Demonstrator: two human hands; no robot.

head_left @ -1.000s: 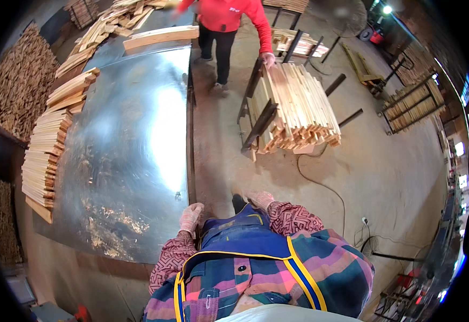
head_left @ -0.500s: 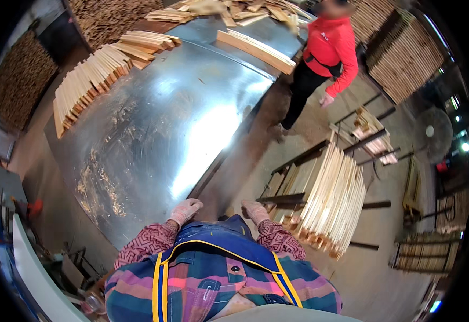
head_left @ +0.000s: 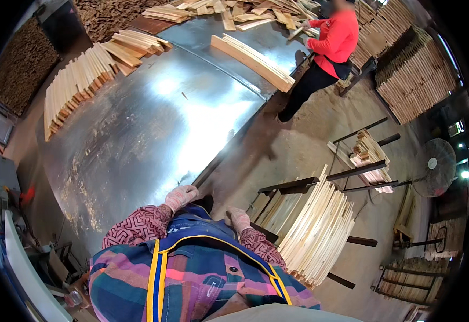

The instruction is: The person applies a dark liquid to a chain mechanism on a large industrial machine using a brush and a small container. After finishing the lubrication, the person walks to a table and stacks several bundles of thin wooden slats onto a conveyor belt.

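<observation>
My left hand (head_left: 182, 197), in a pale knit glove, is by the near edge of the shiny metal-topped table (head_left: 143, 129). Its fingers are curled inward, and whatever they may hold is hidden. Just right of it, in front of the blue apron (head_left: 194, 225), is my gloved right hand (head_left: 238, 217); its fingers are partly hidden and blurred. A rack beyond my right arm carries a stack of pale wooden strips (head_left: 320, 225). Long boards (head_left: 253, 61) lie together on the far part of the table.
A row of wooden slats (head_left: 78, 83) lines the table's left edge. Loose offcuts (head_left: 240, 13) cover its far end, where a co-worker in red (head_left: 337, 37) stands. Metal rack arms (head_left: 360, 169) jut out at right, near a large fan (head_left: 433, 166).
My view has shifted, and both hands appear slightly farther left in it. The co-worker has turned to the table and now has both hands at the wood pieces there.
</observation>
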